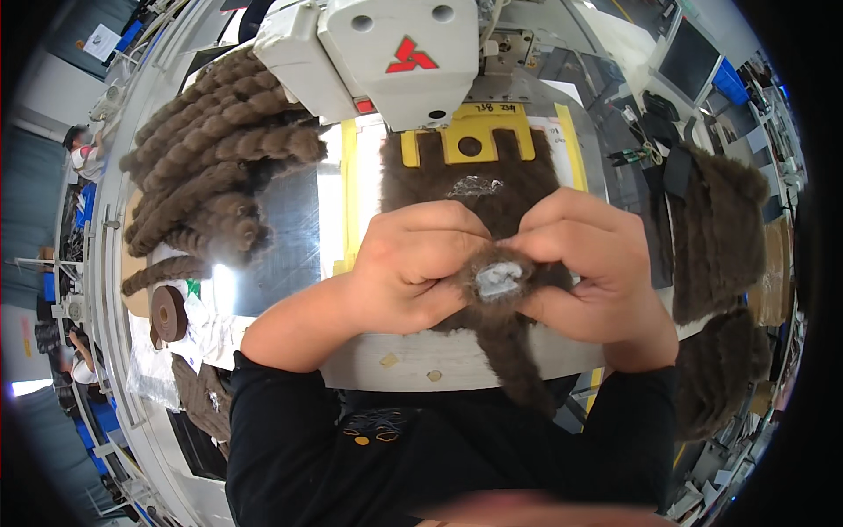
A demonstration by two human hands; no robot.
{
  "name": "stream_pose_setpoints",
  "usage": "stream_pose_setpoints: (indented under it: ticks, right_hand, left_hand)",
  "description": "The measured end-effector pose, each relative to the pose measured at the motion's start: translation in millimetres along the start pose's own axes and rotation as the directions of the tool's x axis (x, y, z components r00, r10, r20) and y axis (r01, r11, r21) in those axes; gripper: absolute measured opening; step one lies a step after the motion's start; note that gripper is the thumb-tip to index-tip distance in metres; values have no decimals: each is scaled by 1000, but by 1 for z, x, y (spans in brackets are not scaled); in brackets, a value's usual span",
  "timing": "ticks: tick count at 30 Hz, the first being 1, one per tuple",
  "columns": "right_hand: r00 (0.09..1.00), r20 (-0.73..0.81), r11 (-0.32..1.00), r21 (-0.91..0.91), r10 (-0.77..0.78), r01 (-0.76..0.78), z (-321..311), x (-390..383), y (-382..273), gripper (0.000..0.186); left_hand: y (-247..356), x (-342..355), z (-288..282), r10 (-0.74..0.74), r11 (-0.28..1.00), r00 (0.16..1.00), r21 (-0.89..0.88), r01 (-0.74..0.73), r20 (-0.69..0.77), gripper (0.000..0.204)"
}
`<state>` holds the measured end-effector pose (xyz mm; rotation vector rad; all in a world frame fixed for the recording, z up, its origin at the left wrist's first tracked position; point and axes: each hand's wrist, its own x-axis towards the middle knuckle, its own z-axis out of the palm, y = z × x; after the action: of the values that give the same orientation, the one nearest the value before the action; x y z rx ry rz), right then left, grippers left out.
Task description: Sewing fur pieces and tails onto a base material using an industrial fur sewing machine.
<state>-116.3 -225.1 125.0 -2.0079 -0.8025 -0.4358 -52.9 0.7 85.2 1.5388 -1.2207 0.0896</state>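
Observation:
Both my hands pinch a brown fur strip (pixel 509 351) in front of my chest. My left hand (pixel 413 268) is closed on its left side, my right hand (pixel 588 268) on its right. Between them the end of the strip faces up and shows a pale grey-white patch. The strip's tail hangs over the white table edge. Just beyond my hands lies a brown fur panel (pixel 408 180) with a small shiny crumpled bit on it. A yellow plate (pixel 470 145) with a round hole rests over the panel's far end.
A white sewing machine head (pixel 395 53) stands over the far side. Long brown fur strips (pixel 219 123) are piled at left, near a brown tape roll (pixel 169 314). Fur pieces (pixel 716 228) hang at right. A dark monitor (pixel 694 57) stands far right. Two other people are at far left.

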Motion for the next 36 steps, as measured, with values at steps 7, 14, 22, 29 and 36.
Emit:
stream_pose_setpoints:
  ticks: [7,14,22,29,36]
  right_hand:
    - [1000,9,998,63,22,-23,-2,-2,-4,31]
    - [999,3,998,52,33,-33,-6,0,-9,23]
    - [999,21,998,42,42,-43,-7,-3,-7,22]
    - [976,69,977,46,205,-209,-12,1,-11,23]
    - [997,-34,994,92,65,-62,-16,7,12,18]
  left_hand:
    - [0,-3,7,-16,1000,1000,15,16,-9,38]
    - [8,5,-9,27,999,1000,42,-27,-14,31]
    - [10,5,-7,97,995,994,-11,-96,47,26]
    - [7,3,0,127,990,991,69,-125,-28,22]
    - [-13,-22,61,-207,850,962,-520,86,-180,51]
